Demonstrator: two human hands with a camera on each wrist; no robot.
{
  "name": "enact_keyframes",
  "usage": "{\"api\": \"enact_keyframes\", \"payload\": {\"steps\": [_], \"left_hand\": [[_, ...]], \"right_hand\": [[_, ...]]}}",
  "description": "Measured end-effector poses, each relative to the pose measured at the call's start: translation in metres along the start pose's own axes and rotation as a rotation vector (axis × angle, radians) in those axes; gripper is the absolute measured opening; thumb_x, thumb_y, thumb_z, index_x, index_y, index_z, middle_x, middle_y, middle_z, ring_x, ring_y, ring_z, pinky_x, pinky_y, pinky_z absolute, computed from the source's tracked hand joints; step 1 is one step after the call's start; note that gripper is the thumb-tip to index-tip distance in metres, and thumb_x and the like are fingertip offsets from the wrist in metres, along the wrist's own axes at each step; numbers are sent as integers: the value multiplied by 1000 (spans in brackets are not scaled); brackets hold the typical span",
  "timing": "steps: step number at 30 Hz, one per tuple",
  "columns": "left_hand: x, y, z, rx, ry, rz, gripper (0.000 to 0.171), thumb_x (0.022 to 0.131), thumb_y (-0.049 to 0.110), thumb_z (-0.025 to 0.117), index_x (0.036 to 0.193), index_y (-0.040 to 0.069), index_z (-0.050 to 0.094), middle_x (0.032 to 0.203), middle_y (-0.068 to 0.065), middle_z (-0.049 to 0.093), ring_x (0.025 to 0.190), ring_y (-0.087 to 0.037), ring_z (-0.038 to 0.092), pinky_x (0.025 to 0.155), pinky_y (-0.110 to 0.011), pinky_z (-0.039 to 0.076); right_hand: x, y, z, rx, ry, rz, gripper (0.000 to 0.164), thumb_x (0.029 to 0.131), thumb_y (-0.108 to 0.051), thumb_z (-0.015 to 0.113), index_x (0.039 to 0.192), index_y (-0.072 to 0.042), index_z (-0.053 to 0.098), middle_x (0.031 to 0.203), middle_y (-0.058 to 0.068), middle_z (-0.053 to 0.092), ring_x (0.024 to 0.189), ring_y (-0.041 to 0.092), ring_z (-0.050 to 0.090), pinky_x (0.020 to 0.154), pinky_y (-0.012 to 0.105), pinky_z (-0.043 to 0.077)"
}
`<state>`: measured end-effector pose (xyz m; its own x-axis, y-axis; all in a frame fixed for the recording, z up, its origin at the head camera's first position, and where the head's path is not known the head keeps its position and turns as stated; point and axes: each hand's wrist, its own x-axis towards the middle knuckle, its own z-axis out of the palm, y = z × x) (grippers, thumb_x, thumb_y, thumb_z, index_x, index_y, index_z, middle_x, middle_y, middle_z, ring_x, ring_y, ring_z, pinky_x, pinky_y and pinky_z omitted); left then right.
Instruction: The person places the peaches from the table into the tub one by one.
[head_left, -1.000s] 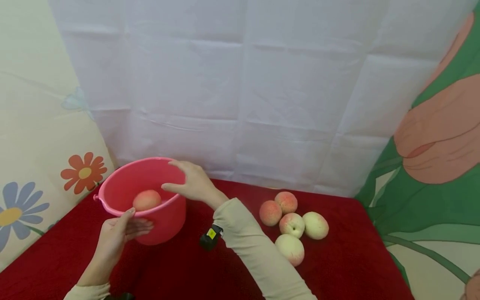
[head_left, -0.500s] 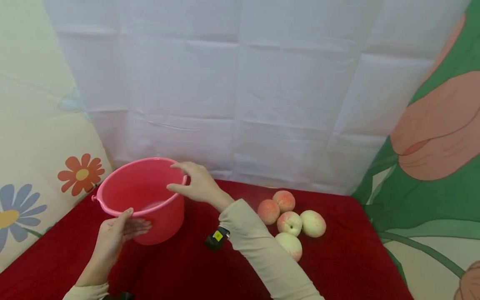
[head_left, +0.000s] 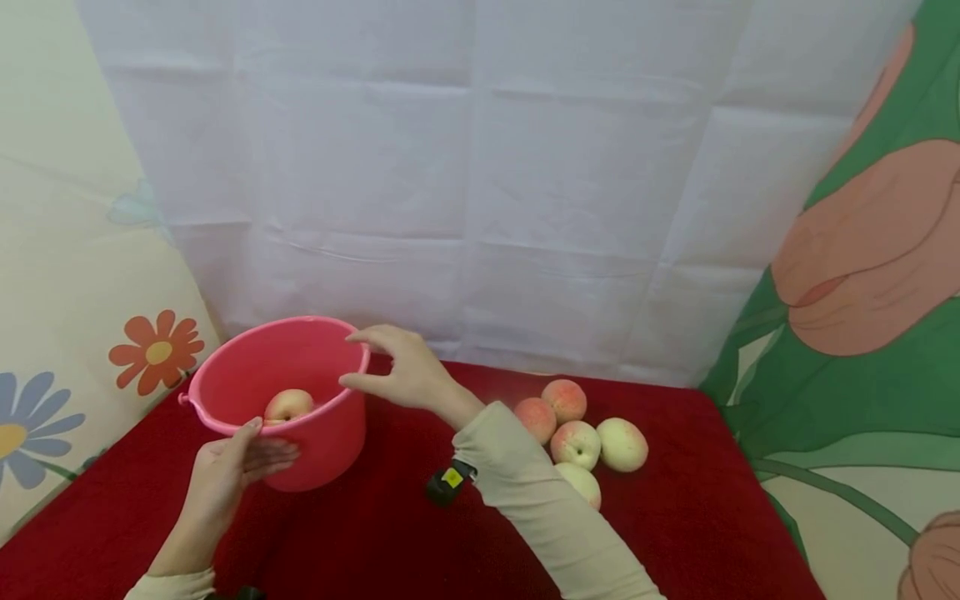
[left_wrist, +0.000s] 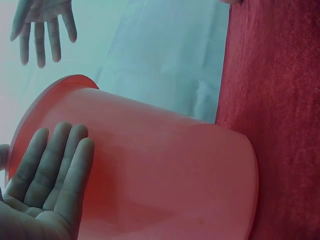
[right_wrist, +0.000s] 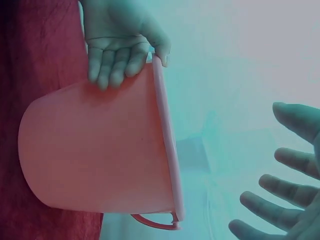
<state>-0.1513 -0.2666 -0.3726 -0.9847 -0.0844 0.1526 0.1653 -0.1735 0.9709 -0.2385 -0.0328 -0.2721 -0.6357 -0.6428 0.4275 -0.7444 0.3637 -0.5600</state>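
A pink bucket (head_left: 330, 446) stands on the red cloth at the left, its mouth open upward. My left hand (head_left: 217, 479) holds its near rim, thumb over the edge and fingers along the outer wall. Inside shows one peach (head_left: 288, 406), partly hidden by the near rim; whether it touches the bottom I cannot tell. My right hand (head_left: 405, 367) is at the bucket's right side with fingers spread and nothing in it. In the right wrist view, that right hand (right_wrist: 295, 195) is apart from the rim.
Several peaches (head_left: 574, 446) sit in a cluster at the right on the red cloth (head_left: 697, 517); the right sleeve partly covers the nearest. A white sheet (head_left: 480, 208) hangs behind, with flower-print cloth at both sides. The bucket's handle (right_wrist: 152, 223) hangs along its side.
The peach in the bucket was seen, went out of sight half a second ago, and shows again. My right hand has drifted slightly right, away from the bucket. The left hand keeps its hold.
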Motion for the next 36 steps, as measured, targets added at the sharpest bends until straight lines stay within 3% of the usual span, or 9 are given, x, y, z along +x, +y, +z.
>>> {"api": "enact_keyframes", "payload": {"steps": [15,21,23,24,30,31,36], "left_hand": [[1,0,-1,-21,-8,-4,40,99,23,40,80,12,73,74,-3,70,70,-17,68,65,-29,55],[1,-3,-3,-30,-28,29,40,99,22,39,81,10,73,76,-3,70,71,-17,68,65,-29,55],[3,-8,-7,-27,-26,40,39,98,24,41,81,9,73,76,-4,70,71,-18,68,65,-30,55],[11,-24,-20,-74,-66,68,37,97,25,43,84,7,73,79,-6,70,73,-18,68,67,-30,55],[24,-46,-39,-99,-118,84,36,97,26,44,91,4,72,84,-10,70,77,-23,68,68,-32,55],[18,-33,-31,-46,-80,59,36,97,25,43,90,5,72,82,-9,70,76,-23,68,67,-33,55],[14,-27,-24,-28,-37,50,39,98,22,40,88,1,71,80,-11,70,73,-24,68,66,-34,55]], "right_hand": [[-18,7,-9,-26,-3,-32,54,76,-30,74,123,-10,56,120,2,58,111,12,50,92,25,42],[-25,8,-13,-36,-4,-48,52,76,-28,74,121,-9,57,121,1,57,111,13,51,92,28,44],[-27,9,-14,-47,-6,-42,51,76,-28,74,121,-9,57,121,2,58,109,14,53,90,26,44],[-29,9,-15,-56,-7,-34,51,76,-29,73,121,-9,57,121,2,58,107,15,54,89,25,44],[-40,16,-17,-125,-4,-14,51,76,-30,74,120,-9,58,118,2,60,101,15,57,87,25,45],[-42,17,-18,-132,-6,-16,51,76,-30,74,119,-9,58,117,3,60,101,15,57,88,26,44],[-53,22,-22,-132,-16,-13,51,76,-31,74,119,-9,58,118,2,59,105,17,56,89,28,44]]}}
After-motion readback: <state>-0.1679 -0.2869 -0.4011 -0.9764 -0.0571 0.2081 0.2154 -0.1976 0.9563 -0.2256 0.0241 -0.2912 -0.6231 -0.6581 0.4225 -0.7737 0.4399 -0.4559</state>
